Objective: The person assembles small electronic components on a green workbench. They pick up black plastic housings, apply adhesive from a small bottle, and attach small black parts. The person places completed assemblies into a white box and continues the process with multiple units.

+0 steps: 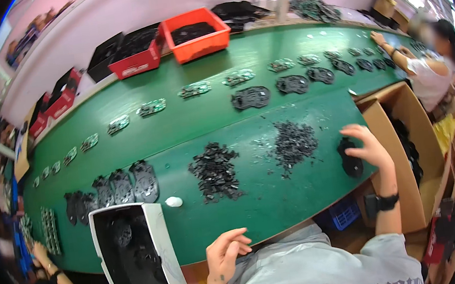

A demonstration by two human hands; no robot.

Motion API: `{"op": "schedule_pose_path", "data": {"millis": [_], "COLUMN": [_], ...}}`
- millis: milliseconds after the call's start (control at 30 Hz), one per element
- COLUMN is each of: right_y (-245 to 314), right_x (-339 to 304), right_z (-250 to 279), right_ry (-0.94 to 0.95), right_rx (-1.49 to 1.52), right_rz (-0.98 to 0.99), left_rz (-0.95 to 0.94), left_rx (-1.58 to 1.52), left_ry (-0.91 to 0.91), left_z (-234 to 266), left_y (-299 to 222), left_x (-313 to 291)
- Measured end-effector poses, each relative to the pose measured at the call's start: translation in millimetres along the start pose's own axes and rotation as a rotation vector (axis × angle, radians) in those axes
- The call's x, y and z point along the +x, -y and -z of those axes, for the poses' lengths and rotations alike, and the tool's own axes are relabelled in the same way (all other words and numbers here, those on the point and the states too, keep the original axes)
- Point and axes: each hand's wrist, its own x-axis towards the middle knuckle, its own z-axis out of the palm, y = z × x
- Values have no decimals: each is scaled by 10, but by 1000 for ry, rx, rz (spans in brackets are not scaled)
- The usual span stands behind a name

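R hand (pixel 372 145) at black shell (pixel 351 164), R end of green table (pixel 280 206); L hand (pixel 226 256) well apart, by front edge.

R thumb & fingers spread, curved over shell's R side; can't tell if touching. L fingers loosely curled; can't tell if a small pc is pinched. Prob. best: take shell by its rim, thumb opp. fingers, keep it level, L hand free to steady. Watch edges: table ends close to shell, w/ open carton (pixel 372 125) just past it on R. Fine-pcs pile (pixel 295 142) sits L; bare green strip in front of it looks the safest lane, approx. as far as white box (pixel 167 250).
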Motion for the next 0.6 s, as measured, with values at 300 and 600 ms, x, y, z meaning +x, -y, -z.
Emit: {"op": "schedule_pose_path", "data": {"millis": [300, 600], "right_y": [-32, 927], "right_x": [50, 36], "right_z": [-218, -679], "right_ry": [-155, -242], "right_rx": [15, 488], "right_rz": [-69, 16], "left_rz": [62, -58], "left_rx": [32, 98], "left_ry": [211, 185], "left_z": [-343, -576], "left_y": [-82, -18], "left_x": [254, 495]}}
